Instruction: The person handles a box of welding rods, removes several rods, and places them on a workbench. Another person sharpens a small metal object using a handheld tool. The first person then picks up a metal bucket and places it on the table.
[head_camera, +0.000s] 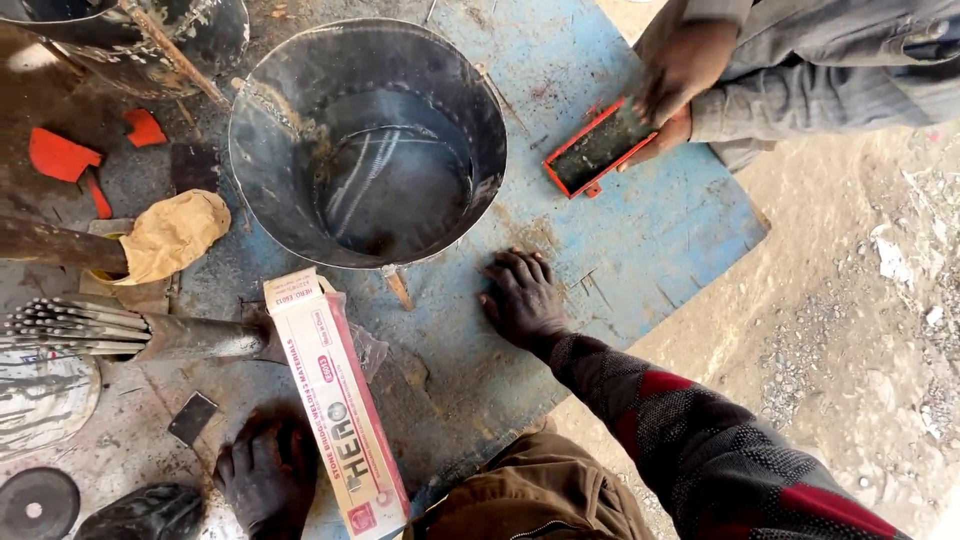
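Here, carton (338, 400) just beside left hand (265, 470), ungripped.

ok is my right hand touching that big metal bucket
Apart. The head view shows the right hand pressed flat on the blue metal sheet, with a plain strip of bare blue sheet between its fingertips and the rim of the metal bucket.

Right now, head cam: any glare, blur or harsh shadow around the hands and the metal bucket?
Head view: soft daylight, no hard shadows. The metal bucket shows faint sheen streaks on its floor, no blown glare. Left hand and right hand are dark, with little finger detail. Sandy ground at right is bright and washed out. Slight wide-angle bend at the edges. No motion blur.
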